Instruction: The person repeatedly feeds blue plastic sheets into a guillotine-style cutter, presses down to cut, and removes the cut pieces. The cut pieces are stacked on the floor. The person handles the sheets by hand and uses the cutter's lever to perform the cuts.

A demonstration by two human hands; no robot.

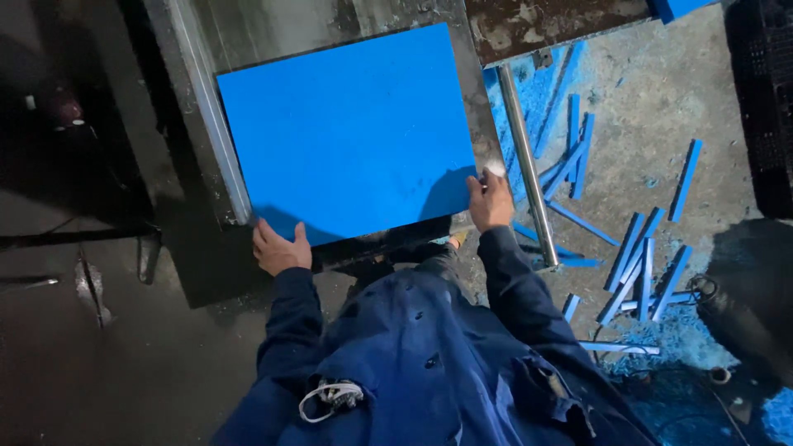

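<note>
A flat bright-blue rectangular plastic sheet (347,136) lies on a worn grey metal table (248,33). The left hand (279,248) grips its near left corner; the right hand (489,201) presses its near right corner. Blue offcut strips (644,264) litter the concrete floor (652,91) beside a steel pipe (529,177).

You're standing in a workshop — a rough cutting or fabrication space, by the look of it. A worn, stained metal machine table (330,25) carries a flat blue sheet (347,132), and a bare steel bar (527,173) runs along its side. The concrete floor (644,91) is littered with narrow blue offcut strips (636,264) and blue dust — the kind of waste that trimming sheets leaves. Your dark blue work jacket (429,363) fits the setting.
</note>
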